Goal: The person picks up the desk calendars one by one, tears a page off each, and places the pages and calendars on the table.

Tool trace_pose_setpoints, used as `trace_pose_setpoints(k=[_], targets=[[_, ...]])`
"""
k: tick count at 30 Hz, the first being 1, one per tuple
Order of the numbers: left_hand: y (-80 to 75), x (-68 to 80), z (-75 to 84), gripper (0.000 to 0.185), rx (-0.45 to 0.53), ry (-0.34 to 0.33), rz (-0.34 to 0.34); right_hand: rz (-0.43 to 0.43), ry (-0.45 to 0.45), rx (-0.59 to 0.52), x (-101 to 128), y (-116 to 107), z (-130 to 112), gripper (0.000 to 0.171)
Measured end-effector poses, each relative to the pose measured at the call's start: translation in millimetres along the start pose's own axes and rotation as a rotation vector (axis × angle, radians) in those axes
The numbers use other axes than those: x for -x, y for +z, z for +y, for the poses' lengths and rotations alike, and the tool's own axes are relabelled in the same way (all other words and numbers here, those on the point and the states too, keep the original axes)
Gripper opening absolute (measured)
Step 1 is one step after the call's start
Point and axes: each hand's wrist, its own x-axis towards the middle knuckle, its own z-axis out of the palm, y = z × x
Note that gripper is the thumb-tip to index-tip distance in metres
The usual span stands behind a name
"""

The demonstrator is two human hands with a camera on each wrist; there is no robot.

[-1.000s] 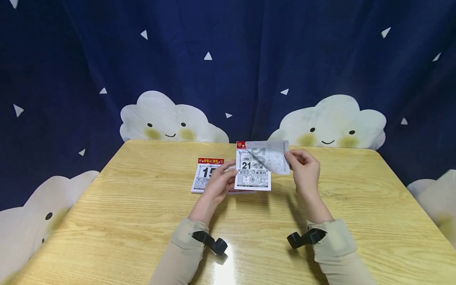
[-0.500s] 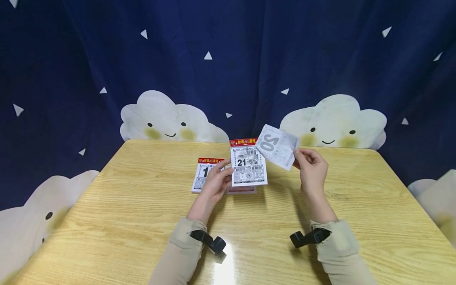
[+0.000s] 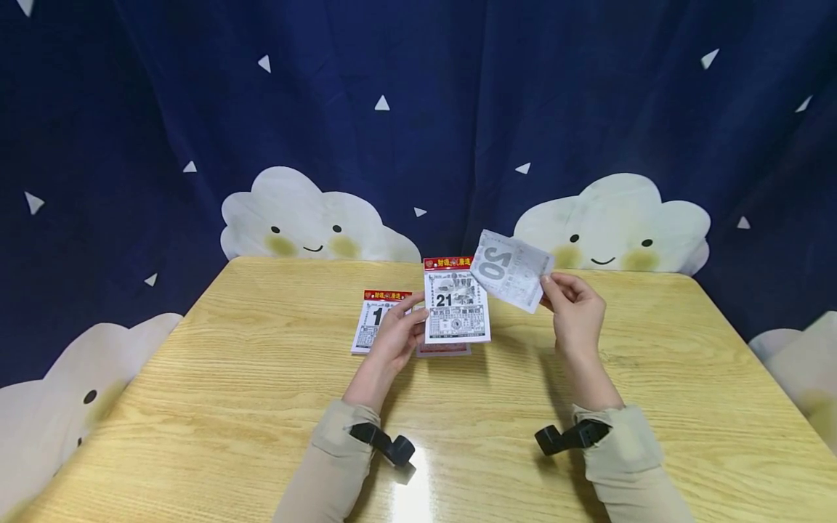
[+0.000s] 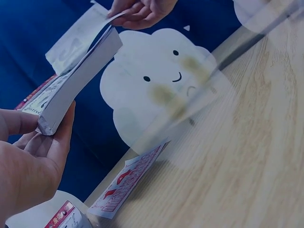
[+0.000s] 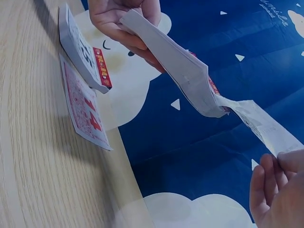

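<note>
My left hand [image 3: 395,330] grips the left edge of a thick tear-off calendar [image 3: 456,306], held above the table with its red header at the top and 21 on its front sheet. Thumb and fingers of my right hand [image 3: 577,312] pinch a thin calendar page [image 3: 513,270], turned so a 20 shows through reversed. That page slants up to the left, its far end overlapping the calendar's top right corner. In the right wrist view, the twisted page [image 5: 259,121] meets the pad's [image 5: 183,69] header end.
A second calendar [image 3: 369,327] showing 15 lies on the wooden table [image 3: 261,407], partly behind my left hand. A loose red-printed page [image 4: 126,183] marked 14 lies beside it, mostly beneath the held calendar. A dark blue curtain [image 3: 418,145] with clouds hangs behind.
The 20 page has come away from most of the pad, baring the 21 sheet and red header. My right hand moved slightly right; the calendar shifted slightly left. The last half second shows little movement.
</note>
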Motion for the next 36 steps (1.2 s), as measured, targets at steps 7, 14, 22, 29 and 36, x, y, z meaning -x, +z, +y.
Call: trace_pose_setpoints(k=[7, 14, 22, 29, 36], targets=[[0.4, 0.5, -1.3, 0.046, -0.030, -0.015, 0.016, 0.020, 0.026, -0.029, -1.7, -2.5, 1.7, 0.003], [1.7, 0.8, -2.1, 0.046, -0.026, -0.014, 0.029, 0.029, 0.022, -0.021, -3.9, -2.9, 3.7, 0.003], [-5.0, 0.7, 1.0, 0.047, 0.020, -0.006, 0.037, 0.085, 0.026, -0.106, -8.1, -9.4, 1.8, 0.004], [-8.4, 0.5, 3.5, 0.047, 0.021, -0.004, 0.036, 0.122, 0.017, -0.108, -12.8, -17.3, -1.8, 0.008], [-6.5, 1.4, 0.2, 0.047, -0.015, -0.032, 0.041, 0.127, 0.016, -0.073, -12.5, -23.6, 0.3, 0.008]])
